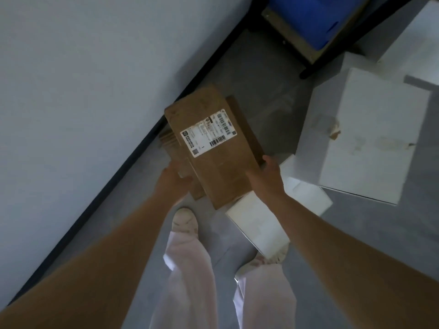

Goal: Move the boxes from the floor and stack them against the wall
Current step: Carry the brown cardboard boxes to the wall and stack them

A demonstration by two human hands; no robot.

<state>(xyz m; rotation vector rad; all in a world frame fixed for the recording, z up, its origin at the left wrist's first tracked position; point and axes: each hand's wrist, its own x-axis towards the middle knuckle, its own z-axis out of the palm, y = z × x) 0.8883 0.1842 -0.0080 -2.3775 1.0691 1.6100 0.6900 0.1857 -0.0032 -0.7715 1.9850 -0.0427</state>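
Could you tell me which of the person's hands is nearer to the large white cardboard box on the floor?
The right hand: it grips the brown cardboard box on the side facing the large white cardboard box. The left hand holds the far side, towards the wall.

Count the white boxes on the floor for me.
4 visible: a large white box at right, one cut off at the top right corner, a small one by the feet, and a flat one between them. More may be hidden.

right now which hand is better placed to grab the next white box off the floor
Right. The right hand holds the brown box on the side where the white boxes lie; the left hand is on the wall side.
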